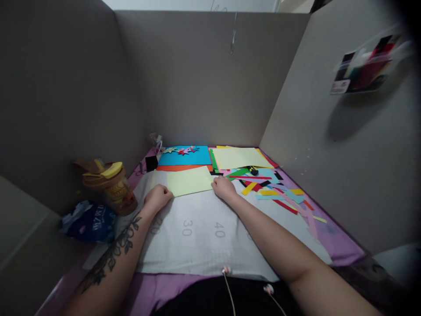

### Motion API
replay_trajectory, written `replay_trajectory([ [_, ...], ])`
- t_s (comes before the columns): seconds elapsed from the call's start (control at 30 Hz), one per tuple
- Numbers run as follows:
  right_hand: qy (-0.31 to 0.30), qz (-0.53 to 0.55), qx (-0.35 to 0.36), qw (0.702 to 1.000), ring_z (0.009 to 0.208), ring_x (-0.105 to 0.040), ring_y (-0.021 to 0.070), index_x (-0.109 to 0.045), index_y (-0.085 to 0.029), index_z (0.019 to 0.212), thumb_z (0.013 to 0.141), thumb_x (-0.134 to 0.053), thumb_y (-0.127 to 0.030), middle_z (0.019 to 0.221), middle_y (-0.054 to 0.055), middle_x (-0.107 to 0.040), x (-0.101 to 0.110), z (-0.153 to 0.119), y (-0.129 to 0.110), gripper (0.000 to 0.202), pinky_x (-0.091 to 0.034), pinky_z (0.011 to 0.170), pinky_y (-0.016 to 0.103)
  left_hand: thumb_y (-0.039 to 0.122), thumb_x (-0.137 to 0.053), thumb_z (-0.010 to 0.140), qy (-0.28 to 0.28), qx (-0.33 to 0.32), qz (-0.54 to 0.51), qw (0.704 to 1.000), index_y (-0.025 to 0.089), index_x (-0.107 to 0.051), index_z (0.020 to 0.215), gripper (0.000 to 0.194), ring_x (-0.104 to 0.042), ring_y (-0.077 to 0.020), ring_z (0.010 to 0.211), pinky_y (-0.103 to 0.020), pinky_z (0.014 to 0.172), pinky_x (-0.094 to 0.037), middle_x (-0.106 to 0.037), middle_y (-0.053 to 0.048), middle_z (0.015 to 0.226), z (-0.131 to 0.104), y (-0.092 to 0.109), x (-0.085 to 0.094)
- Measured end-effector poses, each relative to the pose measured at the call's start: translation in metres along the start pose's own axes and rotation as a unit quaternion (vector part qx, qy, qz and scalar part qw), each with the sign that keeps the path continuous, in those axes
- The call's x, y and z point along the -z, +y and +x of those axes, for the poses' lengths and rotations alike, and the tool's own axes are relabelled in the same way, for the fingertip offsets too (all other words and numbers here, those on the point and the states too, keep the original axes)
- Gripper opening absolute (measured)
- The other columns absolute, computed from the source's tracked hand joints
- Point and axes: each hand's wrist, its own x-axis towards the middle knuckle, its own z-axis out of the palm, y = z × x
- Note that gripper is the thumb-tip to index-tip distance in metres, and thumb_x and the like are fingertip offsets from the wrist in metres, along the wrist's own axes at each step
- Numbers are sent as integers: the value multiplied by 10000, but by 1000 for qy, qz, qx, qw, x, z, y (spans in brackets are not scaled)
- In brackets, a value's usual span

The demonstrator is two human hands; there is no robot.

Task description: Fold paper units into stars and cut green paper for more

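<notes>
"30" and "40" on the white cutting mat (pixel 204 245)

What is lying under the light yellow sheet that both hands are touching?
The light yellow sheet lies on a white gridded mat; its far edge overlaps an orange sheet. The mat markings beneath it are covered.

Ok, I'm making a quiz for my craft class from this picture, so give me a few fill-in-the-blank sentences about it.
1. Both hands, left hand and right hand, rest on a pale ____ sheet of paper.
2. The grey cutting mat shows the numbers 30 and ____.
3. The folded paper stars lie on a ____ sheet.
4. The cup with the yellow lid stands on the person's ____ side.

Missing words: yellow; 40; blue; left
</notes>
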Motion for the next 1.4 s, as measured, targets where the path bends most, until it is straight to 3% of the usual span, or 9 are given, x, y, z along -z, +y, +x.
replay_trajectory([
  [0.37, -28, -12, -25, 999, 1012, -509, 284, -597, -107, 1046, 898, -343, -275, 1078, 178, -583, -4, 1, -3, 339, -391, 782, 349, 296, -510, 740, 20, -26, 31, 999, 181, -580, 676, 149, -554, -168, 663, -253, 523, -322, -620, -35, 739, -7, 4, -1],
  [0.47, -8, -3, -47, 999, 1020, -494, 281, -538, -114, 1130, 894, -377, -345, 1108, 172, -567, -7, -2, -3, 367, -393, 801, 356, 267, -502, 753, 53, -45, 35, 997, 177, -603, 806, 145, -571, -190, 771, -268, 633, -401, -625, -60, 848, -11, 5, -3],
  [0.53, 14, 9, -48, 999, 1040, -476, 278, -505, -142, 1184, 877, -429, -353, 1135, 155, -554, -7, -3, -2, 380, -389, 834, 365, 211, -490, 762, 87, -91, 40, 991, 188, -606, 987, 254, -547, -229, 979, -313, 782, -422, -599, -95, 1065, -12, 6, -6],
  [0.6, 27, 22, -5, 999, 1103, -438, 270, -483, -210, 1241, 877, -444, -282, 1209, 130, -517, -7, -3, -1, 373, -368, 888, 384, 122, -448, 773, 91, -167, 58, 980, 264, -560, 1163, 430, -396, -275, 1225, -406, 941, -358, -471, -85, 1316, -12, 8, -8],
  [0.7, 11, 33, 142, 989, 1256, -309, 259, -446, -350, 1300, 855, -433, -112, 1383, 63, -385, -4, 2, 3, 505, -298, 978, 434, 25, -357, 798, 19, -277, 86, 957, 423, -456, 1277, 631, -107, -324, 1375, -583, 1028, -175, -297, 14, 1473, -11, 13, -7],
  [0.8, -16, 27, 281, 959, 1344, -180, 260, -454, -423, 1282, 822, -451, -39, 1471, 1, -269, 1, 8, 6, 599, -236, 1023, 476, 51, -300, 856, -55, -337, 96, 935, 468, -379, 1318, 628, -14, -358, 1379, -695, 983, -85, -288, 36, 1482, -10, 17, -3],
  [0.87, -27, 19, 332, 943, 1353, -173, 259, -482, -426, 1259, 843, -451, -62, 1479, -6, -264, 4, 11, 7, 553, -229, 1027, 481, 80, -298, 876, -85, -351, 109, 926, 472, -352, 1331, 604, 8, -360, 1379, -716, 969, -75, -279, 35, 1484, -8, 20, 0],
  [1.13, -69, 16, 371, 926, 1329, -246, 235, -491, -436, 1244, 932, -407, -250, 1474, -18, -295, 16, 8, 2, 372, -252, 1008, 458, 62, -316, 856, -118, -349, 139, 919, 486, -298, 1347, 649, -5, -327, 1387, -691, 996, -95, -255, 47, 1488, -4, 25, 2],
  [1.4, -46, 29, 396, 917, 1278, -342, 227, -490, -457, 1231, 939, -407, -303, 1436, -16, -371, 16, 8, 3, 340, -268, 1000, 431, 109, -299, 882, -128, -351, 137, 917, 468, -296, 1357, 595, -36, -319, 1390, -680, 999, -107, -278, 23, 1482, -4, 26, 2],
])
